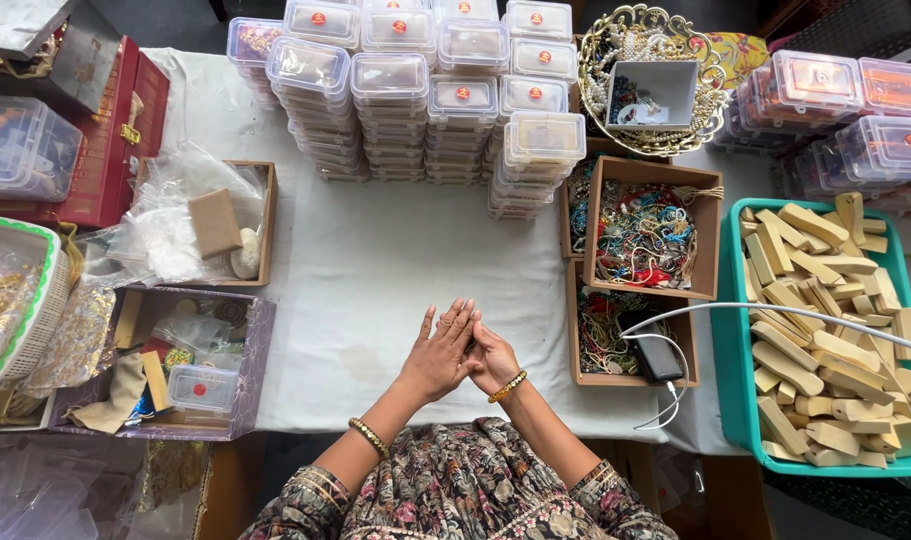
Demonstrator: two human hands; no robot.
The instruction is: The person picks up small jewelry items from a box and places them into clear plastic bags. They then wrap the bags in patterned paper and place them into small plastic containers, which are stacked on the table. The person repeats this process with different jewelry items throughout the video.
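Clearly, both hands are brought together at the near edge of the tabletop (pixel 376 270); the left hand (pixel 439 352) is laid flat with fingers stretched, and the right hand (pixel 492 362) is pressed against it from beside; whether something small is held between the palms cannot be told, because nothing is seen there. Nearest on the right, two open boxes of beaded jewellery (pixel 646 240) are set, one behind the other; such strands are judged light, limp and easily tangled, so they are best lifted by one loose end. Stacks of clear lidded tubs (pixel 426 100) are placed along the far edge; a green tray of wooden blocks (pixel 826 330) is kept at the right.
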